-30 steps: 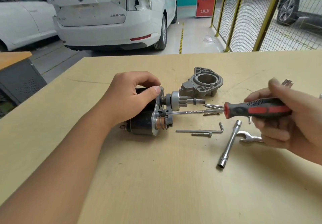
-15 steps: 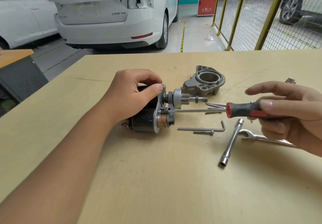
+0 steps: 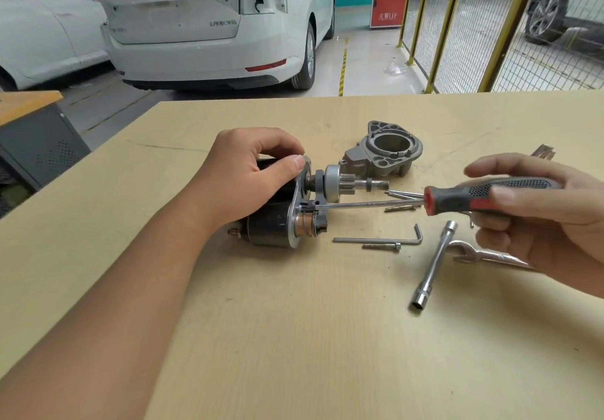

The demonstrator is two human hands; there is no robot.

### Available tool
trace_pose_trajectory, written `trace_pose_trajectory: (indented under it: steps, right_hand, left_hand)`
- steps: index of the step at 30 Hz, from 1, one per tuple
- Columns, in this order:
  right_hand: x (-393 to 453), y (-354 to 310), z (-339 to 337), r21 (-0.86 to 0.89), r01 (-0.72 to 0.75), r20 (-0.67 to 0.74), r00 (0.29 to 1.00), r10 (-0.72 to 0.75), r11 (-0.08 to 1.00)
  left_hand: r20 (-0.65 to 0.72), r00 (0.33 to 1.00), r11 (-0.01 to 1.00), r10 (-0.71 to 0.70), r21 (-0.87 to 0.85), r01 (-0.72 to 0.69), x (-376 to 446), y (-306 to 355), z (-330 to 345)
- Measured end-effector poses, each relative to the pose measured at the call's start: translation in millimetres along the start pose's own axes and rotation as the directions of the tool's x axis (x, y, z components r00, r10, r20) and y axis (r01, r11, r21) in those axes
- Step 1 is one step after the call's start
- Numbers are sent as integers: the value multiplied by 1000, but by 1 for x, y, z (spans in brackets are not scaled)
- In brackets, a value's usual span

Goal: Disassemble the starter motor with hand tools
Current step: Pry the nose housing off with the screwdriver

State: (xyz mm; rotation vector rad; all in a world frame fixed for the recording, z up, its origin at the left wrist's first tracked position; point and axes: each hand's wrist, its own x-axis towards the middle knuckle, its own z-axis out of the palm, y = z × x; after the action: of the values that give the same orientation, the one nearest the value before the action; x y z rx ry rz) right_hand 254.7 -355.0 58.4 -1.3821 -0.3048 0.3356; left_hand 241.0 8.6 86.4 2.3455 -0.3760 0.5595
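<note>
Starter motor (image 3: 277,223) lies on its side mid-table (image 3: 294,338): two dark cylinders joined by a silver plate, with a toothed gear (image 3: 340,184) on a shaft pointing right. Left hand (image 3: 248,177) grips the upper cylinder, thumb on the plate edge. Right hand (image 3: 542,213) holds the red-and-black screwdriver (image 3: 457,199), fingers loosely curled around the handle; the tip meets the plate. Grey housing (image 3: 382,155) sits just behind, hollow bore up, nothing visible inside. White car (image 3: 209,24) badge reads "SUPERB", somewhat blurred. Hex key (image 3: 379,240), socket wrench (image 3: 434,266), spanner (image 3: 483,254) lie near.
</note>
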Motion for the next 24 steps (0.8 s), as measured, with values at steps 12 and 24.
trace_pose_trajectory:
  steps: [12,24]
  right_hand:
    - [-5,-7,7,-89,-51,-27,998,48,995]
    - [-5,-7,8,-30,-66,-26,998,65,997]
  left_hand:
    - [10,1000,1000,2,-8,-2,0,-1,1]
    - [15,1000,1000,-18,-18,18,0,-1,0]
